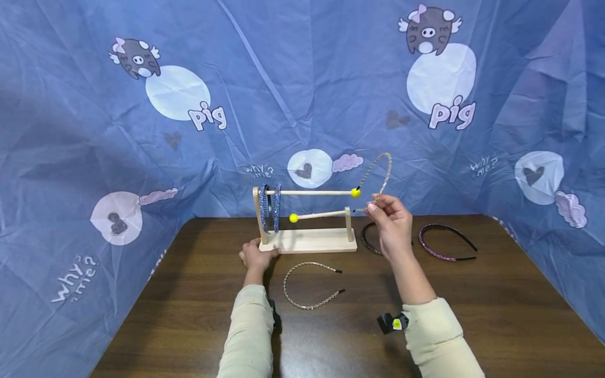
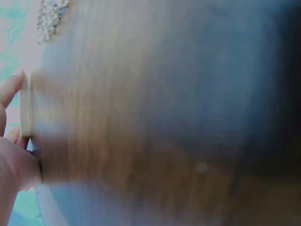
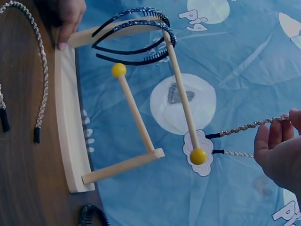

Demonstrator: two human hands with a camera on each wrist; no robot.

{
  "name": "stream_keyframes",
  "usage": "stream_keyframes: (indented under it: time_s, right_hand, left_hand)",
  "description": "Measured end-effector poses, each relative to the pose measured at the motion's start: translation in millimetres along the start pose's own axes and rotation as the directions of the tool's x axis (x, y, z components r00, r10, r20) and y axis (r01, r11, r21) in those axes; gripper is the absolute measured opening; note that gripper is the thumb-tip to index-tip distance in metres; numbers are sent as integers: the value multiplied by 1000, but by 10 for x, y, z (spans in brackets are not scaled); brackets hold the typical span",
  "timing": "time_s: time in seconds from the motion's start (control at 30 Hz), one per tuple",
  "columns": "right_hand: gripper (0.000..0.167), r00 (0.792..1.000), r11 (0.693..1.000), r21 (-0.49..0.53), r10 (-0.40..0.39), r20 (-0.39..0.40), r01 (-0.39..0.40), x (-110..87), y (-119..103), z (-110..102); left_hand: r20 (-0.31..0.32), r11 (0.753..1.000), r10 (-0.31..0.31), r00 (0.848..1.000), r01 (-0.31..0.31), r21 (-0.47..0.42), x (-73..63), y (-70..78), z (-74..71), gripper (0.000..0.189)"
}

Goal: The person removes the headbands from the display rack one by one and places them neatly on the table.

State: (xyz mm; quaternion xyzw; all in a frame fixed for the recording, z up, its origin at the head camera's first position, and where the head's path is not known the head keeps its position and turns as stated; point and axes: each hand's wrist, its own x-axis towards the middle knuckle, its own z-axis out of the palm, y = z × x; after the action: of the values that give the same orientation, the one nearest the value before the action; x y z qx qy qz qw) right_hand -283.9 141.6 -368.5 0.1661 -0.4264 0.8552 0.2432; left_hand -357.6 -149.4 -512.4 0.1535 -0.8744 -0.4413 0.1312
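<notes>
A wooden headband stand (image 1: 312, 241) has two rods tipped with yellow balls. My left hand (image 1: 257, 257) grips the left end of its base, the fingers at the edge in the left wrist view. On the upper rod, at the left post, hang two blue glittery headbands (image 1: 277, 207). My right hand (image 1: 396, 226) pinches a gold braided headband (image 1: 389, 167) by one side, beside the upper rod's yellow ball (image 1: 355, 193). In the right wrist view, its two black tips point toward that ball, apart from it. Another braided headband (image 1: 309, 308) lies before the stand.
A black toothed headband (image 1: 365, 239) lies right of the stand, partly hidden by my right hand. Farther right lies a pink glittery headband (image 1: 437, 255) with black ends. A blue printed cloth (image 1: 312, 105) hangs behind the dark wooden table (image 1: 189, 325).
</notes>
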Motion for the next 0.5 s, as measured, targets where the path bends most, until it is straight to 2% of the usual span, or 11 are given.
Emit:
stream_keyframes:
  time_s: [0.17, 0.3, 0.5]
  right_hand:
    - [35, 998, 998, -46, -47, 37, 49, -68, -80, -41]
    - [37, 995, 988, -138, -61, 78, 71, -117, -120, -98]
    - [19, 992, 956, -286, -21, 127, 57, -230, -158, -192]
  left_hand:
    - [14, 1000, -6, 1000, 6, 10, 2, 13, -6, 70]
    - [18, 1000, -8, 1000, 8, 10, 4, 16, -11, 72]
    - [12, 1000, 3, 1000, -3, 11, -5, 8, -12, 71]
